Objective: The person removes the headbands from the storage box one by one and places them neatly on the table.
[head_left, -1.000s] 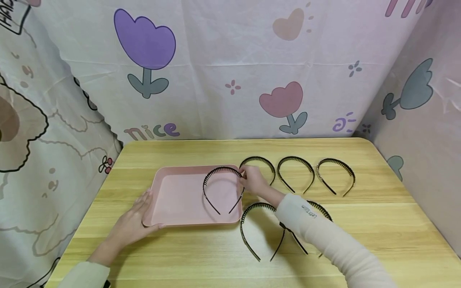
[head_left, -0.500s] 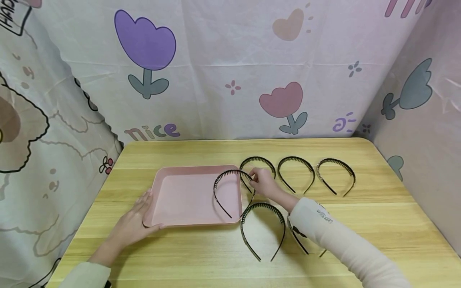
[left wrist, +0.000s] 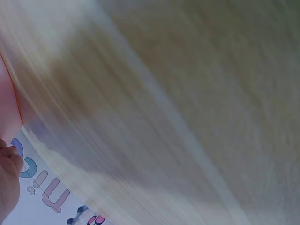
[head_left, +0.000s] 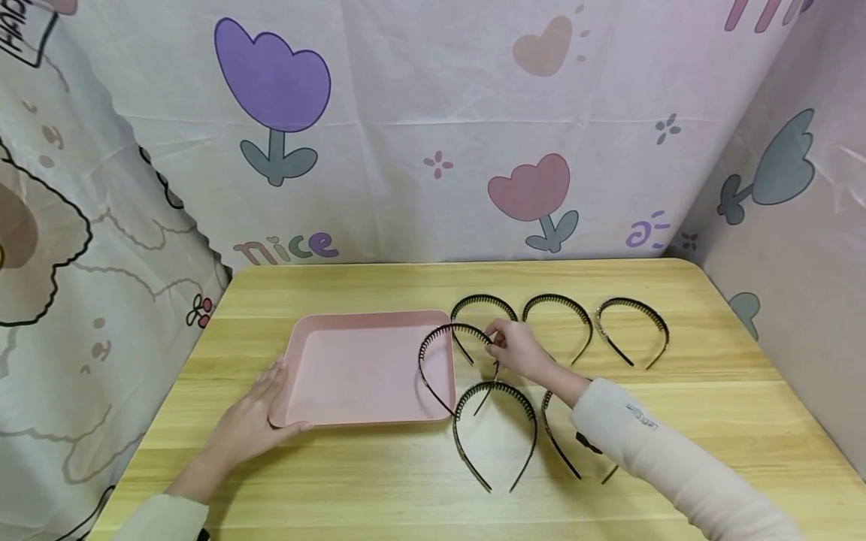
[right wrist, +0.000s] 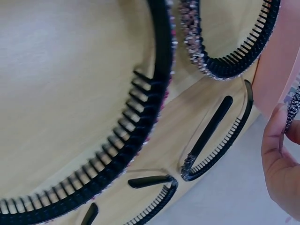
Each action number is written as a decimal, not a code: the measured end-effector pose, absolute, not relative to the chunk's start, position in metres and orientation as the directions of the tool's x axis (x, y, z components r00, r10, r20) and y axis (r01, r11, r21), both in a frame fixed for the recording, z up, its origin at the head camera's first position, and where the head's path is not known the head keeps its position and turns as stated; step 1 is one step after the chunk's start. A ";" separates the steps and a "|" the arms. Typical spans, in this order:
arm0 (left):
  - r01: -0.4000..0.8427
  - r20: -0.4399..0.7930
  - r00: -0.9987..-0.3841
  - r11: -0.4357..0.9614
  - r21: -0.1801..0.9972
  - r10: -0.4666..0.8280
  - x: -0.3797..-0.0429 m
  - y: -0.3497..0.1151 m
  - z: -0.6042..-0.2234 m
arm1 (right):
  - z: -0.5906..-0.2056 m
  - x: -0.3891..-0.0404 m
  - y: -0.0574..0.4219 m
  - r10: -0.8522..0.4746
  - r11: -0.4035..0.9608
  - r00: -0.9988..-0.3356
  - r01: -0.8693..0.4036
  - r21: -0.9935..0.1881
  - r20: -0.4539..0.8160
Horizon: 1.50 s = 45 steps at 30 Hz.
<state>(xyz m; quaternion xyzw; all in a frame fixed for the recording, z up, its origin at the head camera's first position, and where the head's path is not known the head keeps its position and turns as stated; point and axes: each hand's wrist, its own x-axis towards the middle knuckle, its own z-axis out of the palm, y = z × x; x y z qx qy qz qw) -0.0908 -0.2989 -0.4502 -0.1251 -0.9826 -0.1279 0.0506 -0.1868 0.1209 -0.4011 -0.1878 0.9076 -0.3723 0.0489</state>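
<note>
My right hand (head_left: 519, 352) pinches one side of a black toothed headband (head_left: 425, 359). This headband overlaps the right end of a pink tray (head_left: 365, 419) in the head view. Glittery beading covers the held band (right wrist: 293, 108) where the fingers grip it in the right wrist view. My left hand (head_left: 245, 417) rests at the tray's near left corner, fingers along the left side and thumb along the front rim. In the left wrist view, only part of a hand (left wrist: 8, 180) and a pink edge of the tray (left wrist: 7, 105) show at the left border.
Three headbands lie in a back row: left (head_left: 482, 297), middle (head_left: 556, 297) and right (head_left: 632, 302). Nearer me is another headband (head_left: 494, 386). Beside it, one more headband (head_left: 549, 428) is partly hidden under the right sleeve (head_left: 676, 458). A printed cloth (head_left: 406, 90) hangs behind the wooden table (head_left: 338, 481).
My right hand has moved right and slightly toward me with the headband, from over the tray to across its right edge. The left hand and tray have stayed put.
</note>
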 end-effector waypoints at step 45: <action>0.261 0.141 -0.962 0.936 0.236 0.233 -0.090 -0.298 -0.449 | -0.409 -0.160 0.216 -0.289 0.684 -0.957 -0.234 -0.691 0.039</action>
